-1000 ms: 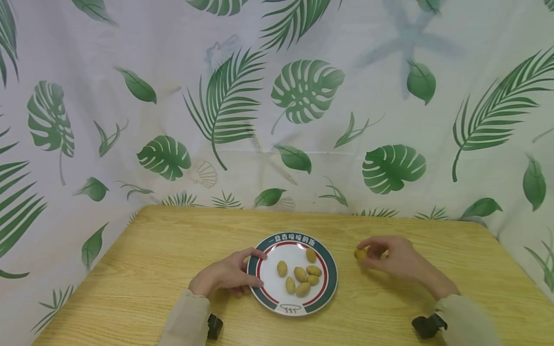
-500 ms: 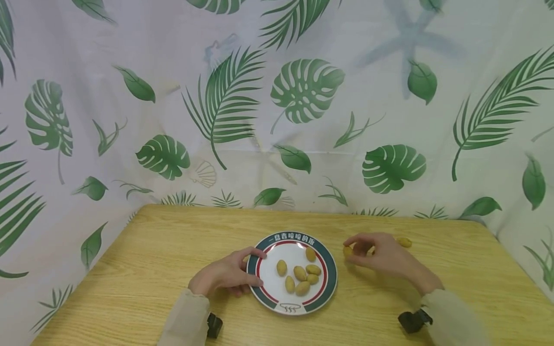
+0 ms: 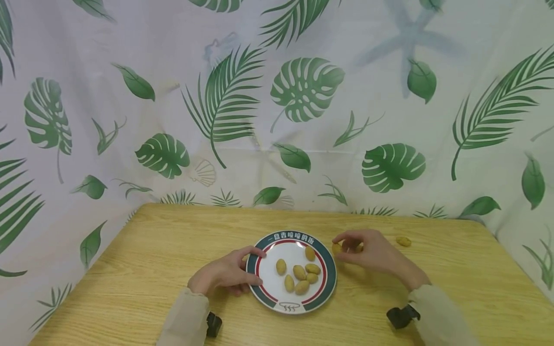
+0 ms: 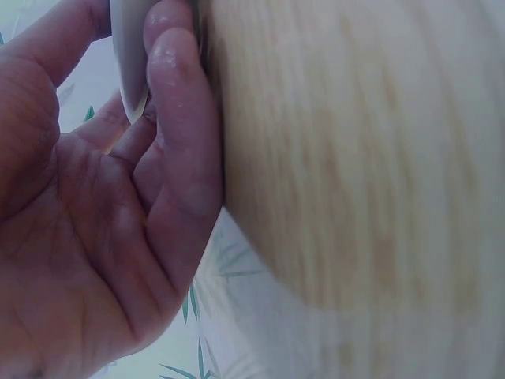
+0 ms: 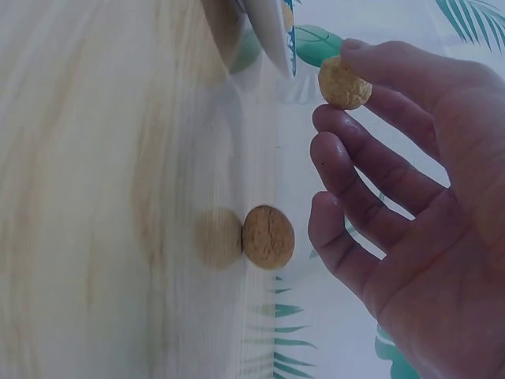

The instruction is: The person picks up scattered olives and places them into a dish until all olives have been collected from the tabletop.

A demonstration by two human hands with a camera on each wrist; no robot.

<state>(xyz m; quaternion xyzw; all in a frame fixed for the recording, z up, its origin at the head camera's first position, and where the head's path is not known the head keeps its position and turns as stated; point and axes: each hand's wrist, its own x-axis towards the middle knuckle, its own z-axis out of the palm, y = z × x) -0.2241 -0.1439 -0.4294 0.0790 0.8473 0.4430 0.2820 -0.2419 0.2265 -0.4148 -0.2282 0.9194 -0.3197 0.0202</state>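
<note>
My left hand [image 3: 227, 273] grips the left rim of a round white plate [image 3: 268, 254] with a dark green border and red ring. Its thumb and a finger lie over the rim, and other fingers are below the plate [image 4: 130, 59] in the left wrist view. Several small yellow-brown oval pieces [image 3: 302, 287] lie on the plate. Just right of the plate, my right hand [image 3: 372, 252] pinches another wrinkled, yellow-brown oval piece [image 5: 345, 83] between thumb and fingertips. The other fingers of that hand are loosely bent, apart from the piece.
One more oval piece [image 3: 403, 241] lies on the wooden table [image 3: 173, 240] behind and right of my right hand. A leaf-patterned cloth [image 3: 242, 144] hangs along the table's back edge and left side.
My right hand has moved left toward the plate with the oval piece in its fingers. The piece on the table behind it has come into view. The left hand and plate stay put.
</note>
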